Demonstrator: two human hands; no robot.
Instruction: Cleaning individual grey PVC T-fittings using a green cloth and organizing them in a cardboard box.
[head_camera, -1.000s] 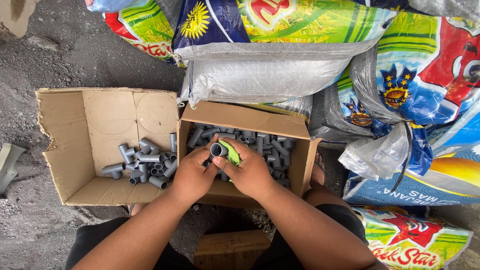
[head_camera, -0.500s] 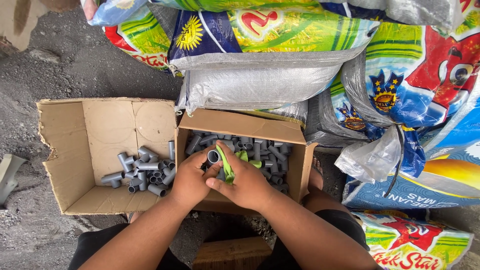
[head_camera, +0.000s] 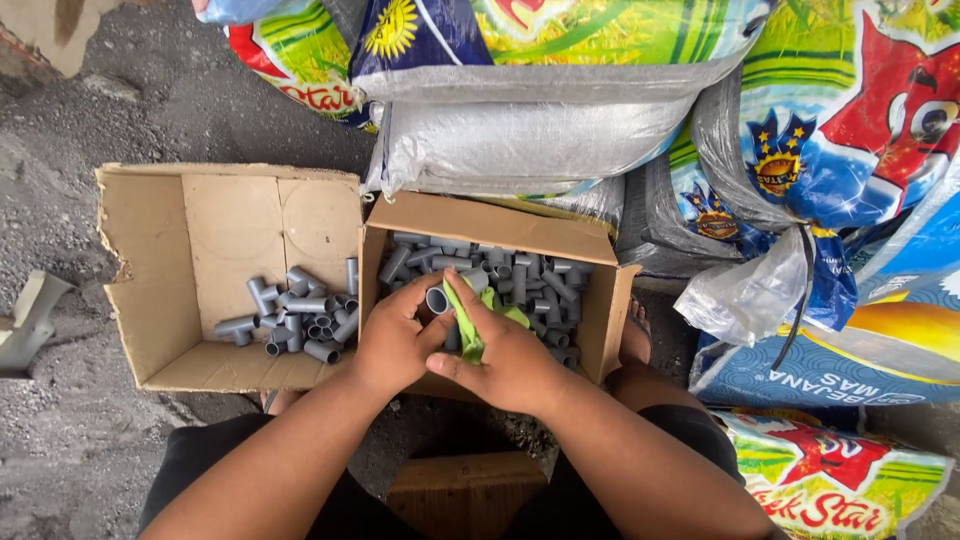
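Gripping a grey pipe fitting (head_camera: 437, 299) closed-fingered, the left hand (head_camera: 395, 345) has stayed put while the right hand (head_camera: 510, 355), pinching a green cloth (head_camera: 468, 325), has drawn it nearer along the fitting.

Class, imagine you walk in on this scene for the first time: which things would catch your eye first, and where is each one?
At the centre, the left hand holds a grey pipe fitting while the right hand presses a green cloth against it, over a small cardboard box full of grey fittings. To the left lies a larger open box with a smaller heap of fittings. Bright printed sacks are stacked behind and to the right.
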